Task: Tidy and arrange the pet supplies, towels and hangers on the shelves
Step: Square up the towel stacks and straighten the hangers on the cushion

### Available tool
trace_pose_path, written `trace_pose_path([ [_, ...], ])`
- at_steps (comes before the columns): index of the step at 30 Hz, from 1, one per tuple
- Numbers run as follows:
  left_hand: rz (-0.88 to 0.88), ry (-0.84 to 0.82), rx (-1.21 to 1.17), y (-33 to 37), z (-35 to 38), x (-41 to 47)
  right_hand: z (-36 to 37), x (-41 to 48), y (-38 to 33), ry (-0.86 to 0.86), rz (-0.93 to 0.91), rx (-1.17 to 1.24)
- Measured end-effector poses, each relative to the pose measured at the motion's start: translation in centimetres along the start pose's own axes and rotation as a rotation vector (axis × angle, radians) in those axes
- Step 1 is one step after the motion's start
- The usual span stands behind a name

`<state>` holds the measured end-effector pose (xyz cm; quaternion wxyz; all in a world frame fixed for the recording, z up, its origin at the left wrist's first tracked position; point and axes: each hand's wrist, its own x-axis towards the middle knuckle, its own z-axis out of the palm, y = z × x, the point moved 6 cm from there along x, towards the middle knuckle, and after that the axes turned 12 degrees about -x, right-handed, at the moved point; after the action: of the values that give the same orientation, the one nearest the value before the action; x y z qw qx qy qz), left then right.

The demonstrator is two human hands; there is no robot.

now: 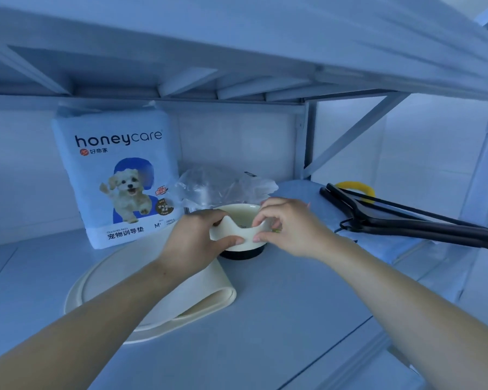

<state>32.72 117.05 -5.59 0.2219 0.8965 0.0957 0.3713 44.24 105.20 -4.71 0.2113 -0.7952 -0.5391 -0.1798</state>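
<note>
Both left hand (pixel 195 240) and right hand (pixel 290 229) pinch bowl (pixel 237 213)

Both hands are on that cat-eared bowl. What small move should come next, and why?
Probably lift the cat-eared bowl slightly and set it leftward onto the cream mat. The left hand and right hand both pinch its rim, and its dark base stands on the shelf right beside the mat's folded edge.
</note>
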Motion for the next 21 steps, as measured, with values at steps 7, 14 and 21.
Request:
trace_pose_path([
  [7,0.049,-0.037,0.042,-0.5,1.6,3.0,1.5,3.0,3.5,-0.002,-0.019,0.036],
  [14,0.001,-0.014,0.054,-1.9,2.9,4.0,2.5,4.9,4.5,-0.053,-0.111,0.097],
  [21,-0.105,-0.005,0.082,-2.8,4.3,4.1,3.8,6.1,5.8,-0.082,-0.176,0.085],
])
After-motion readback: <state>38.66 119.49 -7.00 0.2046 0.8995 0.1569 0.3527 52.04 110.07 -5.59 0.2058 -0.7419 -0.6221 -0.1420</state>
